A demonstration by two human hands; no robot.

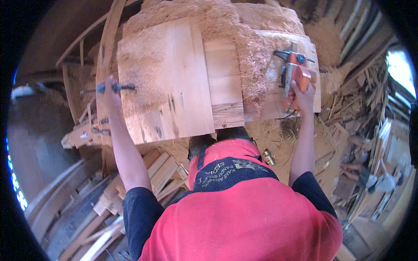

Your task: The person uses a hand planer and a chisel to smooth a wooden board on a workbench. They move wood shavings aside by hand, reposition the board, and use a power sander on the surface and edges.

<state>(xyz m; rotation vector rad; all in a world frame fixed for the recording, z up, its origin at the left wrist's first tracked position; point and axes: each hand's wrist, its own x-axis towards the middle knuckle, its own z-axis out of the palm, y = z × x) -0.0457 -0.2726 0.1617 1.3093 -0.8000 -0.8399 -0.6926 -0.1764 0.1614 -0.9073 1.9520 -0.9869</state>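
Observation:
At the left edge of a wide wooden panel [187,78], my left hand [111,93] is closed around a dark clamp-like tool [124,87] with a thin rod. My right hand [302,95] grips an orange electric planer [300,75] at the panel's right side. The planer appears tilted onto its side, its metal sole toward the left. Pale boards of differing lengths make up the panel, with dark knots and streaks near its front edge. Wood shavings [254,65] cover part of its surface, thickest left of the planer.
Shavings are heaped behind the panel [183,13]. Stacked lumber [161,172] lies at the lower left, and scrap wood [361,93] is piled at the right. A small metal object [269,156] sits on the floor. Another person [383,182] is partly visible at far right.

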